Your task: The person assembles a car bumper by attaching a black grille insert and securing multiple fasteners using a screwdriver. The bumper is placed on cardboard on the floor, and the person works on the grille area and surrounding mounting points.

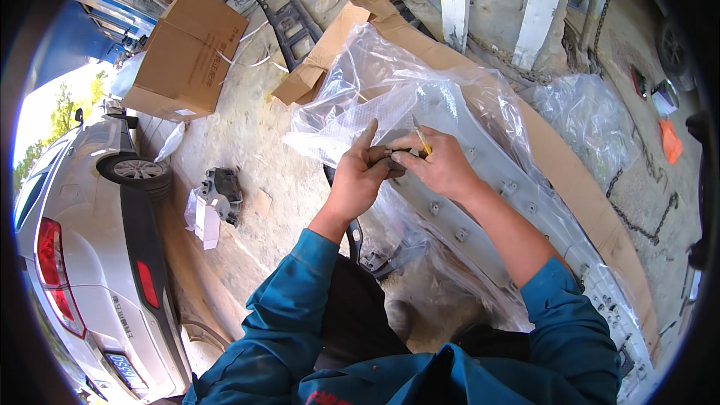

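Note:
My two hands meet fingertip to fingertip above a long light-grey moulded panel (486, 193), which has several clip mounts along it. My right hand (442, 167) is closed, holding a thin tool with a yellow handle (424, 140) and a narrow metallic tip pointing away from me; its exact kind is unclear. My left hand (355, 178) pinches a small dark piece (391, 156) that the right fingertips also touch. Fingers hide most of that piece. Clear plastic and bubble wrap (337, 120) lie under and around the panel's far end.
Flattened cardboard (574, 169) lies beneath the panel. A large cardboard box (187, 52) and a black frame (289, 26) are farther off. To the left stand a silver car (112, 255) and a headlight-like unit (222, 193). Crumpled plastic (585, 124) and a chain (637, 225) lie right.

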A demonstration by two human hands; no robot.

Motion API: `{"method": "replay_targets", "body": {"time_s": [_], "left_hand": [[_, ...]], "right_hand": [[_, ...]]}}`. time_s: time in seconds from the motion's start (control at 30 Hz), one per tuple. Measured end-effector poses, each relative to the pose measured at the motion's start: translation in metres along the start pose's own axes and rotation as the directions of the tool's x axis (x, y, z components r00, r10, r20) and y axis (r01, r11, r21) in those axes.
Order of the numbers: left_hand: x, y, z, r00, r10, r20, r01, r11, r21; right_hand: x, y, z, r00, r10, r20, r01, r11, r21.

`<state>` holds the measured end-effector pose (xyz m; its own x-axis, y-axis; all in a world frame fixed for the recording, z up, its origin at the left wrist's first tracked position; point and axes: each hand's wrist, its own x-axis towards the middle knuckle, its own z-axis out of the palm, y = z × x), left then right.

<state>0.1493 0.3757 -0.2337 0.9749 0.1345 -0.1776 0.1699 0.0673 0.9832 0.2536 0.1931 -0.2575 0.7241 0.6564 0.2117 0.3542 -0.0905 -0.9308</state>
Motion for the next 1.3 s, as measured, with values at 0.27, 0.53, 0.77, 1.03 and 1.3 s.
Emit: {"method": "replay_targets", "body": {"time_s": [0.27, 0.53, 0.77, 1.03, 1.3], "left_hand": [[-0.003, 0.005, -0.006, 0.997, -0.083, -0.002, 0.083, 0.996, -0.03], [0.002, -0.007, -0.009, 0.996, -0.078, -0.035, 0.081, 0.992, 0.093], [0.0, -0.002, 0.0, 0.997, 0.051, -0.063, -0.021, 0.916, 0.4], [0.002, -0.003, -0.003, 0.984, 0.144, -0.103, -0.054, 0.799, 0.6], [-0.001, -0.008, -0.032, 0.895, 0.441, -0.06, -0.076, 0.285, 0.955]], "right_hand": [[-0.001, 0.002, 0.004, 0.87, 0.444, 0.215, -0.483, 0.682, 0.55], [-0.004, 0.007, 0.011, 0.898, 0.41, 0.163, -0.43, 0.731, 0.53], [-0.001, 0.016, 0.006, 0.96, 0.252, 0.125, -0.272, 0.943, 0.193], [0.008, 0.02, 0.006, 0.958, 0.226, 0.175, -0.252, 0.956, 0.148], [0.011, 0.049, 0.011, 0.946, 0.315, 0.082, -0.309, 0.948, -0.074]]}}
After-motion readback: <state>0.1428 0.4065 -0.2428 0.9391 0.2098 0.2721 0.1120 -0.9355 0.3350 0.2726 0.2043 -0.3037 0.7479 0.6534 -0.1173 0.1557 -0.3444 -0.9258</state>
